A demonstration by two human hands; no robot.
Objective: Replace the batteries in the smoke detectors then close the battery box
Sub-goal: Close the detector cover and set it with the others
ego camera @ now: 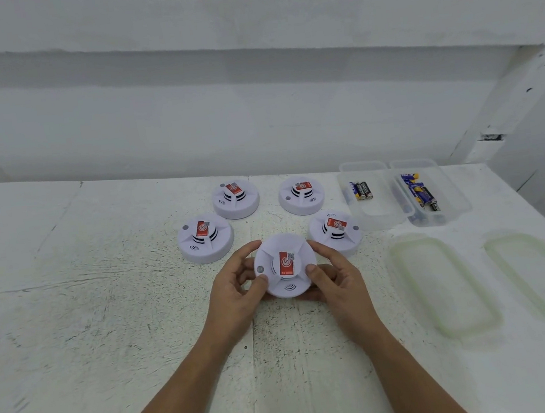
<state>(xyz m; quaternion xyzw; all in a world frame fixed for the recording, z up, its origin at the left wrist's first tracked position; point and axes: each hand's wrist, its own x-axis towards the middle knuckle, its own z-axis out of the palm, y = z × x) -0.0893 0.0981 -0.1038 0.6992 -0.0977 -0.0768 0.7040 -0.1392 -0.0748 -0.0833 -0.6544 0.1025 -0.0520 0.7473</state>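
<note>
A white round smoke detector (290, 282) with a red label sits between both my hands near the table's middle. My left hand (239, 288) grips its left rim with curled fingers and thumb. My right hand (333, 279) grips its right rim the same way. Several more white detectors lie behind it, at the left (205, 239), back left (236, 198), back right (301, 195) and right (335, 233). Two clear open battery boxes stand at the right: one (371, 210) holds a few batteries (360, 190), the other (447, 201) holds several batteries (420, 191).
Two translucent box lids lie flat on the table's right side, one (443, 288) nearer the middle and one (540, 277) by the right edge. The white speckled table (104, 293) ends at a white wall behind.
</note>
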